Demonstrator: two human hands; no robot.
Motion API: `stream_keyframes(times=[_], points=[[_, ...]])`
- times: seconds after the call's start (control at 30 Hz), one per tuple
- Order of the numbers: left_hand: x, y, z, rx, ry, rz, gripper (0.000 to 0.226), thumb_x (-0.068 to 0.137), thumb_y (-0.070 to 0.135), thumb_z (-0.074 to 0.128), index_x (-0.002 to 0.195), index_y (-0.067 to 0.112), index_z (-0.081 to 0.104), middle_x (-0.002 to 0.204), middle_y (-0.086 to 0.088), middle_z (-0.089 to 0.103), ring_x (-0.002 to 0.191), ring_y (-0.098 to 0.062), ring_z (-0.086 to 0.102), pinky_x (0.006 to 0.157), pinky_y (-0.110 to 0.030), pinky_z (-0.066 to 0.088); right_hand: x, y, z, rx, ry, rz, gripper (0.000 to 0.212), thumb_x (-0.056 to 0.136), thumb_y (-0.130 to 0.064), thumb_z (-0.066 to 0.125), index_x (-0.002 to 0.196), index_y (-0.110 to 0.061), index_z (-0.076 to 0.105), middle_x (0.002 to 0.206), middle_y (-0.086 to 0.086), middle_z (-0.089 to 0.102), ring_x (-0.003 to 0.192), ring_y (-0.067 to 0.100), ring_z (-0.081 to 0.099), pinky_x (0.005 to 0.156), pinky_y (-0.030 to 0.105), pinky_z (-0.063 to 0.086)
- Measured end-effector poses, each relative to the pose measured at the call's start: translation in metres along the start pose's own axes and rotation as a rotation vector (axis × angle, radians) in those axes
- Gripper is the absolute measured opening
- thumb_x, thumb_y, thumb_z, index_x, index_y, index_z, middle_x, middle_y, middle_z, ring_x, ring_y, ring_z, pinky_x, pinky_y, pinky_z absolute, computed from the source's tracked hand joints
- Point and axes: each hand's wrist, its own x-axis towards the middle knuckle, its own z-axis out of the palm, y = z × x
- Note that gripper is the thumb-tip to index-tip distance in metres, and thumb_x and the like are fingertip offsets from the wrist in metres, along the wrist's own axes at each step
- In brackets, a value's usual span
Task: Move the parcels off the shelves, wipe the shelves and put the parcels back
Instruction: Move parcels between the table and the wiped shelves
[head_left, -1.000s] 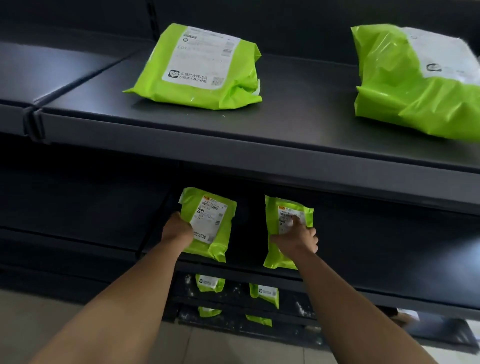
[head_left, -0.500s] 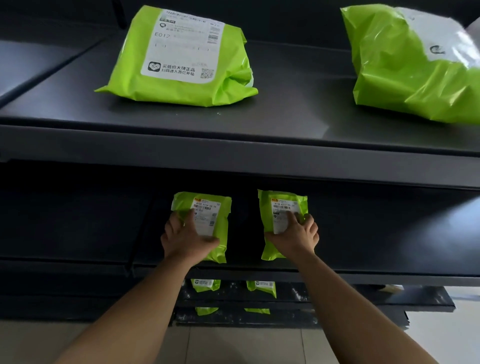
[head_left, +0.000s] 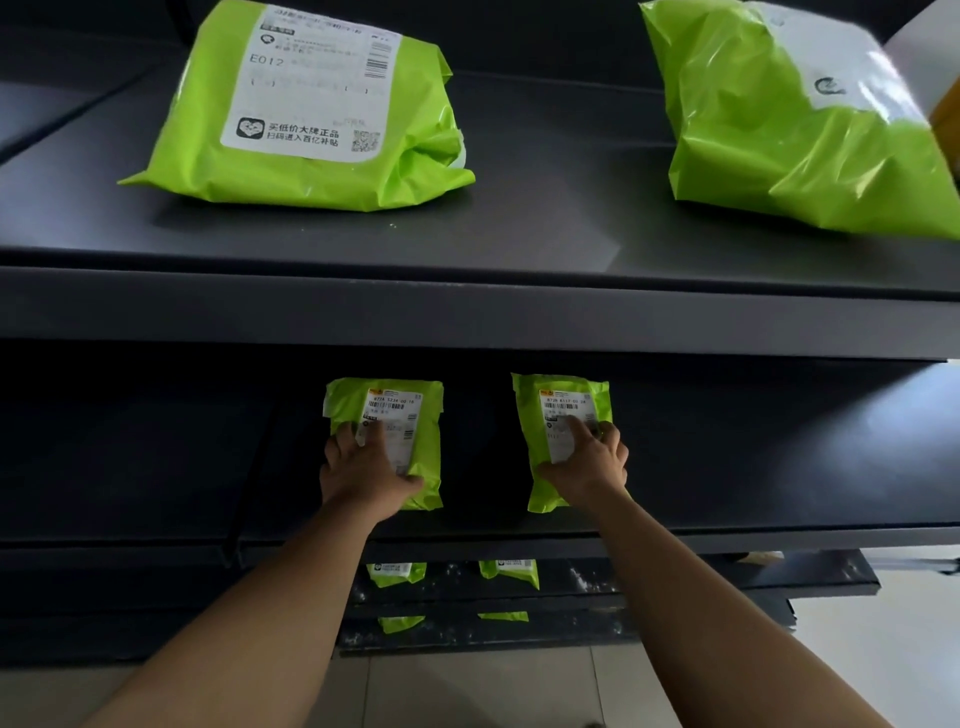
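Both grips lie flat with the fingers fairly straight. The left hand (head_left: 363, 470) presses one small parcel (head_left: 410, 410) and the right hand (head_left: 589, 465) presses its neighbour (head_left: 561, 400), though a thumb may hook an edge. Both sit near the middle shelf's front edge (head_left: 727, 540). With parcels on every shelf, I judge this the put-back stage. Bare shelf lies open on either side.

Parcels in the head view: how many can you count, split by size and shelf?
Large parcels on the top shelf: 2
Small parcels on the middle shelf, one under each hand: 2
Partly hidden parcels on the two lower shelves: 4
Total: 8, all green.
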Motion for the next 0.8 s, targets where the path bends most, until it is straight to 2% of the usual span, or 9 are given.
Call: stream_keyframes(times=[0.33,0.53,0.67,0.8], points=[[0.0,0.001,-0.001,0.044,0.016,0.004,0.105,0.07,0.063,0.069,0.148,0.022,0.012,0.15,-0.013,0.013,0.138,-0.034,0.015,0.107,-0.048,0.031,0.0,-0.006,0.004,0.011,-0.01,-0.051,0.084,0.074,-0.045,0.074,0.145,-0.035,0.03,0.146,0.008,0.017,0.132,0.032,0.023,0.109,0.047,0.033],[-0.001,0.002,-0.005,0.045,-0.014,-0.005,0.105,0.07,0.06,0.07,0.148,0.019,0.013,0.151,-0.014,0.005,0.14,-0.036,0.009,0.108,-0.05,0.031,0.0,-0.009,0.001,0.008,-0.062,-0.06,0.091,0.072,-0.05,0.075,0.147,-0.035,0.025,0.148,0.008,0.015,0.134,0.032,0.02,0.11,0.048,0.032],[0.0,0.003,-0.007,0.042,-0.033,-0.026,0.108,0.069,0.063,0.069,0.148,0.017,0.012,0.153,-0.015,-0.007,0.143,-0.038,-0.002,0.113,-0.052,0.023,-0.004,-0.007,-0.003,-0.058,-0.071,-0.074,0.09,0.074,-0.06,0.068,0.149,-0.037,0.023,0.158,0.008,0.001,0.145,0.033,0.001,0.117,0.049,0.015],[0.0,0.011,-0.009,0.101,-0.003,0.019,0.102,0.073,0.066,0.063,0.149,0.018,0.015,0.154,-0.016,0.0,0.144,-0.037,0.001,0.116,-0.051,0.014,-0.01,-0.001,-0.009,-0.025,-0.048,-0.074,0.087,0.079,-0.058,0.064,0.151,-0.034,0.02,0.161,0.006,-0.005,0.147,0.03,-0.007,0.119,0.046,0.007]])
